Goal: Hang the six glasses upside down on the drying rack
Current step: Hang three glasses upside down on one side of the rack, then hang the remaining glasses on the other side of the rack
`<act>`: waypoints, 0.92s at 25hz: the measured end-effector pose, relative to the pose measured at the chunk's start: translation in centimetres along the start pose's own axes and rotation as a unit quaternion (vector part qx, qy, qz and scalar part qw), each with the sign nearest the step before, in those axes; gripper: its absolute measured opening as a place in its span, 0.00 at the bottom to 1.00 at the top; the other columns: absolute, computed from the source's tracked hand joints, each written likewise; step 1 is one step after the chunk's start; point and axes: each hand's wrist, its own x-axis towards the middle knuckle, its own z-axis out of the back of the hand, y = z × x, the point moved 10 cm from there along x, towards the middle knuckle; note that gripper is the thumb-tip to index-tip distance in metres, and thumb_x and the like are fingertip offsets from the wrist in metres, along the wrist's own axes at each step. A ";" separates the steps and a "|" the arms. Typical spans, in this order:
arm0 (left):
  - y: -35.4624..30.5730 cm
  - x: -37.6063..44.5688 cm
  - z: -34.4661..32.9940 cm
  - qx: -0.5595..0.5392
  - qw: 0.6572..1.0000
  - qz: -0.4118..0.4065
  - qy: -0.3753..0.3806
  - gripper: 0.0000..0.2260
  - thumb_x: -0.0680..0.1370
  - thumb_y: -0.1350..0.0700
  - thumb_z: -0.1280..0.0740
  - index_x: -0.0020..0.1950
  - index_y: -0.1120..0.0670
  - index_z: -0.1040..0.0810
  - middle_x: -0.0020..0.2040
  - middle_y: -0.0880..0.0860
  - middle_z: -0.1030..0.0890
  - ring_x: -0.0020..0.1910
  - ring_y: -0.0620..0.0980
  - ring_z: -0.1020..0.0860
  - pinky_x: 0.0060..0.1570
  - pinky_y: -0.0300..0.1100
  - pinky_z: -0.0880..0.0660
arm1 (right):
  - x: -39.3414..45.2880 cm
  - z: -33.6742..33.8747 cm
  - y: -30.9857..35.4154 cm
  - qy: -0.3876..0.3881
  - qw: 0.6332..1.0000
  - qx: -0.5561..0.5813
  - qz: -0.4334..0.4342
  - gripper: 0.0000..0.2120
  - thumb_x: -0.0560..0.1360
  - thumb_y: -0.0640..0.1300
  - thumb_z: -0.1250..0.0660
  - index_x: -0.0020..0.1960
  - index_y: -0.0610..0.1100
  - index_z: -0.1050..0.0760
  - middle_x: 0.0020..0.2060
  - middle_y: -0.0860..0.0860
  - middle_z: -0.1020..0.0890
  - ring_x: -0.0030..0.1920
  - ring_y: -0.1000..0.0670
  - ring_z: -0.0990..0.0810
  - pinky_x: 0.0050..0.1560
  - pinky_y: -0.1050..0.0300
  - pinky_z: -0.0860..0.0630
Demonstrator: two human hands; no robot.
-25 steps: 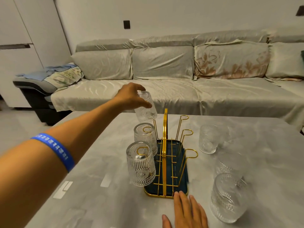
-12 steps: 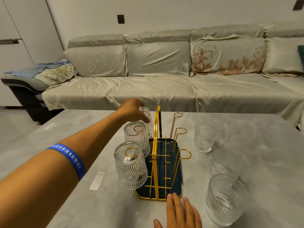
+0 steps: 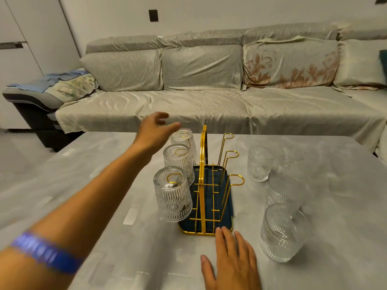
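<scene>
A gold wire drying rack (image 3: 202,185) with a dark blue tray stands mid-table. Three ribbed glasses hang upside down on its left prongs: a near glass (image 3: 172,194), a middle glass (image 3: 178,161) and a far glass (image 3: 185,141). The three right prongs are bare. Three more glasses stand upright to the right: a far one (image 3: 259,163), a middle one (image 3: 284,191) and a near one (image 3: 281,232). My left hand (image 3: 156,128) hovers open just left of the far hung glass, holding nothing. My right hand (image 3: 231,260) lies flat on the table, fingertips at the rack's near edge.
The grey marble-look table (image 3: 88,195) spreads around the rack. A long grey covered sofa (image 3: 209,105) runs behind it, with folded cloths (image 3: 62,82) on its left armrest. A white cabinet (image 3: 18,49) stands at far left.
My left hand lowered the third glass onto the far left prong, let go of it and drew back up and left. The right hand stayed by the rack.
</scene>
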 end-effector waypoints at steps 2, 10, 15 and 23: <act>1.7 -7.0 4.7 -0.115 0.982 -0.002 -0.152 0.12 0.71 0.49 0.29 0.53 0.45 0.21 0.50 0.49 0.17 0.45 0.45 0.21 0.39 0.38 0.27 | -0.3 -1.0 -0.1 -0.004 1.000 -0.012 0.013 0.35 0.75 0.66 0.59 0.77 0.50 0.51 0.77 0.49 0.46 0.75 0.43 0.50 0.72 0.45 0.51; 12.1 -24.1 -6.8 0.302 0.950 -0.022 0.082 0.28 0.77 0.39 0.42 0.74 0.44 0.42 0.76 0.49 0.40 0.73 0.51 0.42 0.69 0.49 0.41 | -2.5 0.2 0.5 -0.097 0.994 0.024 0.042 0.32 0.75 0.64 0.53 0.75 0.52 0.47 0.76 0.51 0.43 0.74 0.45 0.48 0.72 0.49 0.55; 14.6 -23.3 -7.9 0.375 0.917 -0.043 0.127 0.34 0.74 0.29 0.58 0.77 0.41 0.58 0.80 0.49 0.56 0.77 0.53 0.58 0.73 0.54 0.62 | -7.0 4.4 -4.3 -0.292 0.895 0.334 -0.036 0.19 0.73 0.44 0.33 0.62 0.55 0.31 0.61 0.50 0.27 0.61 0.46 0.28 0.58 0.52 0.29; 14.8 -23.3 -7.8 0.376 0.916 -0.055 0.126 0.36 0.71 0.27 0.62 0.76 0.40 0.59 0.79 0.48 0.58 0.76 0.51 0.61 0.71 0.53 0.66 | -5.4 5.6 -13.6 -0.249 0.874 0.359 -0.213 0.43 0.64 0.49 0.24 0.72 0.49 0.42 0.65 0.42 0.26 0.61 0.38 0.27 0.60 0.41 0.29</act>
